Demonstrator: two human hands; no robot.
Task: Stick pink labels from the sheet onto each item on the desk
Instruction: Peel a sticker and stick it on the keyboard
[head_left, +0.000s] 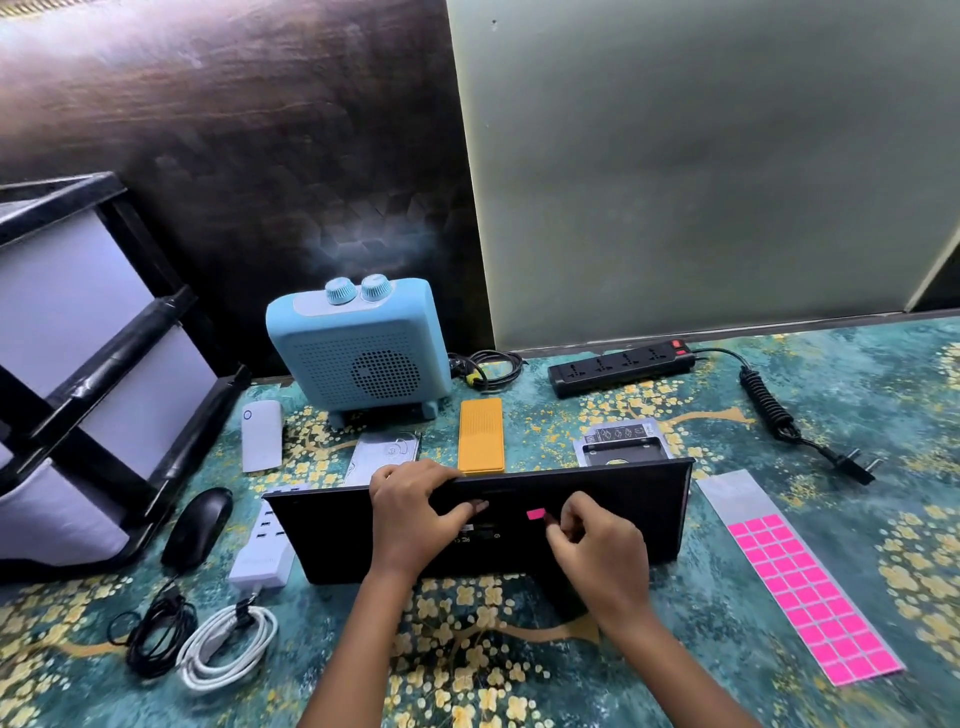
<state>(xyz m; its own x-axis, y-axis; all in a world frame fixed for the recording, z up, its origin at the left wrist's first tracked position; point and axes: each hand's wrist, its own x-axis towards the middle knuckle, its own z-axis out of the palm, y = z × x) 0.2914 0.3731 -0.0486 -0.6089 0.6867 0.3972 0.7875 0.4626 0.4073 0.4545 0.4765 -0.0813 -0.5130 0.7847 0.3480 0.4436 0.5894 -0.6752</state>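
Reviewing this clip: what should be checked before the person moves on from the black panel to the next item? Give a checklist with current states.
1. Left hand grips the black panel by its top edge, panel tilted up: ok.
2. Pink label lies on the panel's back: ok.
3. Label pressed flat all over: cannot tell; the right hand pinches its corner.
4. Label sheet lies on the desk to the right with pink labels left on it: ok.
5. Yellow box and mouse carry labels: not ok, none visible on them.
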